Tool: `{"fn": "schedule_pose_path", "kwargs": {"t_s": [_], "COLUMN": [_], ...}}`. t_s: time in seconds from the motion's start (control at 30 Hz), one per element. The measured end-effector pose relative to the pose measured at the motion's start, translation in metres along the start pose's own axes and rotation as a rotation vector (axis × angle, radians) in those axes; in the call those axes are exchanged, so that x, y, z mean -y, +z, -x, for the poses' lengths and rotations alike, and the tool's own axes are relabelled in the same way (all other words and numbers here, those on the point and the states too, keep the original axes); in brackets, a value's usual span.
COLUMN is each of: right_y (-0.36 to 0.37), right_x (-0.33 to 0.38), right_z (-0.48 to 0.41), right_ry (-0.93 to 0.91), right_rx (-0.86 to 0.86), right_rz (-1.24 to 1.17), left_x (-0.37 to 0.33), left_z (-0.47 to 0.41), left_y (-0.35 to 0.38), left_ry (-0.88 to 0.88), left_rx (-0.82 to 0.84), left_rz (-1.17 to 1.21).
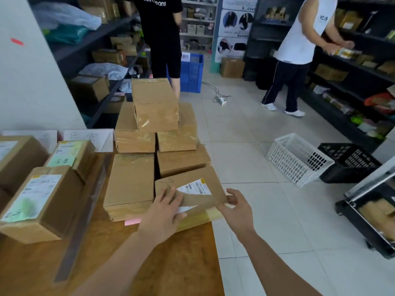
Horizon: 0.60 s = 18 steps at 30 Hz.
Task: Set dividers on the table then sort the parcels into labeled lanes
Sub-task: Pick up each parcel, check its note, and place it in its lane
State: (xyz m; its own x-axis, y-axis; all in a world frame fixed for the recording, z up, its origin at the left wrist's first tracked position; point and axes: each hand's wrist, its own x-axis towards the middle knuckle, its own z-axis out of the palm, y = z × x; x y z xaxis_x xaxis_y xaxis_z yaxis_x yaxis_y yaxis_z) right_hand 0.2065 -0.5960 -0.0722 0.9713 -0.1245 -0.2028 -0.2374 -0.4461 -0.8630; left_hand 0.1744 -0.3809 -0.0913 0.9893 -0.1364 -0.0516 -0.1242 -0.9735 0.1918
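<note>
Sorting: left hand [162, 214] and right hand [237, 207] grip parcel [192, 194] at table's [171, 263] four o'clock; next, read label [197, 186], lift out.

We see a brown labelled parcel [192, 190] lying tilted at the right edge of the table [171, 263]. Behind it, plain brown parcels [156, 116] are stacked in tiers. A clear divider [72, 253] lies to their left.
</note>
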Motion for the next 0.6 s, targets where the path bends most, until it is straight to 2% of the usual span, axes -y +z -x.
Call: {"fn": "schedule_pose_path", "kwargs": {"t_s": [0.2,0.27,0.33,0.43,0.53,0.6], "right_y": [-0.007,-0.011,-0.013,-0.011,-0.003,0.003], "right_x": [0.014,0.025,0.038,0.057,0.061,0.057], "right_z": [0.009,0.012,0.012,0.011,0.012,0.013], "right_ry": [-0.081,-0.126,-0.163,-0.203,-0.194,-0.196], "right_rx": [-0.008,-0.052,-0.067,0.035,0.188,0.266], "right_rz": [-0.169,-0.209,-0.256,-0.282,-0.224,-0.144], "left_x": [-0.010,-0.013,-0.017,-0.017,-0.013,-0.010], "left_z": [0.023,0.026,0.028,0.033,0.043,0.048], "left_y": [0.008,0.000,-0.012,-0.020,-0.017,-0.011], "left_ry": [-0.046,-0.044,-0.117,-0.346,-0.587,-0.666], "left_rx": [-0.130,-0.232,-0.326,-0.269,-0.109,-0.054], "left_rz": [-0.066,0.060,0.235,0.414,0.769,0.881]}}
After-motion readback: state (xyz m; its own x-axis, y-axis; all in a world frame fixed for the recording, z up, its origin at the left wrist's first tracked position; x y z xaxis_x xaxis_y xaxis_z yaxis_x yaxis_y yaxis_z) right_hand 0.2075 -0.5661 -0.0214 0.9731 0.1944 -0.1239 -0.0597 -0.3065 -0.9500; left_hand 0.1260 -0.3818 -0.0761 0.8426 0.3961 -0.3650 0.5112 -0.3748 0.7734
